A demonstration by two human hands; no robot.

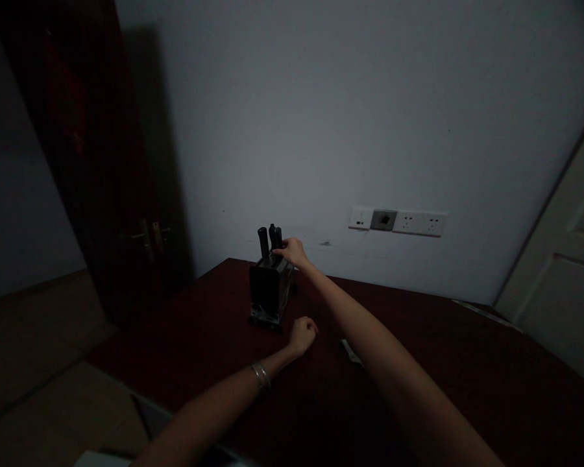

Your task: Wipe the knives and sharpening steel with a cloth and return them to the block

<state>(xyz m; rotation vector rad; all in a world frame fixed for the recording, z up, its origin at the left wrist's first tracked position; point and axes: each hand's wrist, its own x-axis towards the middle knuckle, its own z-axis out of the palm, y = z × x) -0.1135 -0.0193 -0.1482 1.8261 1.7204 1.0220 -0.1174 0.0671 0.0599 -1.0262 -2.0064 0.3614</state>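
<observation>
A dark knife block [265, 290] stands upright on the table, with several black-handled knives [263, 242] rising from its top. My right hand [292, 251] reaches over the block from the right, its fingers closed around the lower part of the rightmost knife handle [279, 237]. That knife's blade is out of sight inside the block. In front of the block and a little to its right, my left hand [303, 336] rests on the tabletop in a loose fist, apart from the block. Nothing shows in its curled fingers.
The dark red table [189, 344] backs onto a pale wall with a row of sockets [398, 221]. A small whitish item [351, 351] lies partly behind my right forearm. A dark door [92, 162] stands at the left, a white door [569, 259] at the right.
</observation>
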